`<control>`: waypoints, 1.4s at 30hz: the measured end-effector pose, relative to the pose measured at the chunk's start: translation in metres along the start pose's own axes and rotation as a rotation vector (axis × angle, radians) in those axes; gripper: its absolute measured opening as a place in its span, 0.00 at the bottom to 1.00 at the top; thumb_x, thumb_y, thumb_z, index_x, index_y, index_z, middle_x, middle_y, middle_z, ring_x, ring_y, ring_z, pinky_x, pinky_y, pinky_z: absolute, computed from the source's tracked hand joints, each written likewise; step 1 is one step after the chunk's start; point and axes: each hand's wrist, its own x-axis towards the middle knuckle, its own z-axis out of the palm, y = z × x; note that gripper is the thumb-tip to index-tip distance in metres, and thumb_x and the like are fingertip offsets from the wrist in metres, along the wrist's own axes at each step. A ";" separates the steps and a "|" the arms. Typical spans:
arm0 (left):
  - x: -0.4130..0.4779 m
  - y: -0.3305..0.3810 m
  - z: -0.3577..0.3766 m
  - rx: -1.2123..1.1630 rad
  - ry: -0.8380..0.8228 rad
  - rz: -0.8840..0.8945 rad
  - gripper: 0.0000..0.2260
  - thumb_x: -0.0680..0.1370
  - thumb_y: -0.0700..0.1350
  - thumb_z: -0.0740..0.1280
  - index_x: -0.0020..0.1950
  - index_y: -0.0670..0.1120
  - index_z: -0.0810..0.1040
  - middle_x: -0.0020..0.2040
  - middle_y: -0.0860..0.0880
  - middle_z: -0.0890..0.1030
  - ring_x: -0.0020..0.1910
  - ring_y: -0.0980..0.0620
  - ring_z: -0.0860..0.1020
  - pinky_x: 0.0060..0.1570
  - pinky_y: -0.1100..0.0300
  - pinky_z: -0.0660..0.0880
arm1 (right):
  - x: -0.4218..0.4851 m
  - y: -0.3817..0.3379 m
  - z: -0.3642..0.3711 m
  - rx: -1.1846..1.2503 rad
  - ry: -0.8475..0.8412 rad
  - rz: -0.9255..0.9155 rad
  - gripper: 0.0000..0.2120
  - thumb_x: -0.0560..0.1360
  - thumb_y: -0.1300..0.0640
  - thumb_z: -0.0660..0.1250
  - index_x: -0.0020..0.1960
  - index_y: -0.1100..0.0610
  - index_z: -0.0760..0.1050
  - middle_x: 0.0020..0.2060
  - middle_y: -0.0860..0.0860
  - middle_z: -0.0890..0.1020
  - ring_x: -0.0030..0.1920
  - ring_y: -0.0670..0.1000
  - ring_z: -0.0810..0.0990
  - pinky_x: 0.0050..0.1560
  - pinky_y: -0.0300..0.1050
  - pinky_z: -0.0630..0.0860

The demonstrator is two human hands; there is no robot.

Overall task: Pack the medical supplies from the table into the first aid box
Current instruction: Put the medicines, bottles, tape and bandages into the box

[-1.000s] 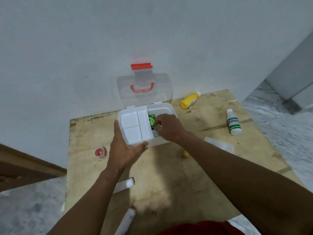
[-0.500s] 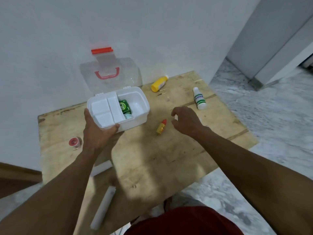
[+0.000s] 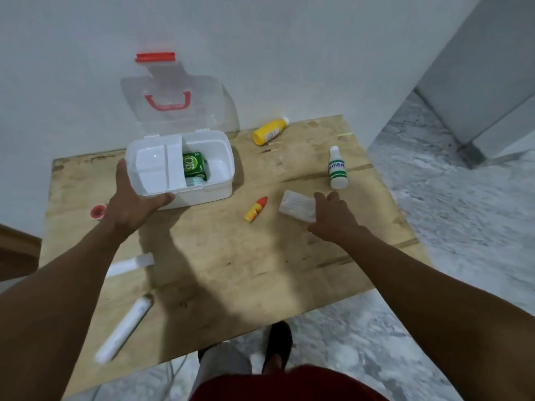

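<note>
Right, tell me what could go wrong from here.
The right hand reaches for the clear plastic packet with the white green-labelled bottle just beyond it; a clumsy lift could knock that bottle toward the wooden table's edge. The long white tube lies at the table's near-left edge beside the left forearm, so it may get swept off. The white first aid box's open section already holds a green carton, so the packet may sit awkwardly.

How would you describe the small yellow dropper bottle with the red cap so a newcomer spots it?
Start at the open white plastic first aid box on the wooden table. Just right of its near corner lies the small yellow dropper bottle. Its red cap and small size set it apart from the larger white-capped yellow bottle by the wall.
</note>
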 end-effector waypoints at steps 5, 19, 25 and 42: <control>0.000 0.000 0.001 0.018 0.017 -0.010 0.43 0.72 0.40 0.76 0.77 0.47 0.52 0.71 0.46 0.65 0.64 0.52 0.65 0.63 0.52 0.68 | 0.006 0.009 0.004 0.072 -0.046 0.018 0.29 0.74 0.50 0.72 0.68 0.62 0.65 0.64 0.63 0.68 0.60 0.62 0.75 0.60 0.51 0.73; 0.000 -0.008 -0.004 -0.092 -0.061 0.024 0.48 0.67 0.46 0.77 0.76 0.49 0.49 0.63 0.53 0.67 0.61 0.49 0.70 0.63 0.48 0.70 | 0.006 -0.094 -0.061 0.305 0.281 -0.139 0.32 0.70 0.57 0.73 0.71 0.62 0.67 0.61 0.62 0.70 0.59 0.63 0.75 0.57 0.51 0.74; 0.001 -0.013 -0.003 -0.090 -0.034 0.017 0.47 0.71 0.43 0.77 0.78 0.52 0.46 0.63 0.52 0.70 0.58 0.50 0.70 0.60 0.53 0.70 | 0.014 -0.143 -0.067 0.190 0.282 -0.226 0.21 0.69 0.64 0.71 0.60 0.69 0.71 0.57 0.64 0.72 0.55 0.64 0.74 0.51 0.54 0.75; 0.003 -0.009 -0.004 -0.191 -0.048 0.062 0.44 0.65 0.46 0.75 0.74 0.53 0.52 0.59 0.68 0.66 0.56 0.73 0.70 0.48 0.72 0.73 | 0.090 -0.201 -0.054 0.004 0.066 -0.455 0.17 0.73 0.63 0.69 0.60 0.65 0.71 0.61 0.61 0.74 0.60 0.61 0.74 0.55 0.46 0.70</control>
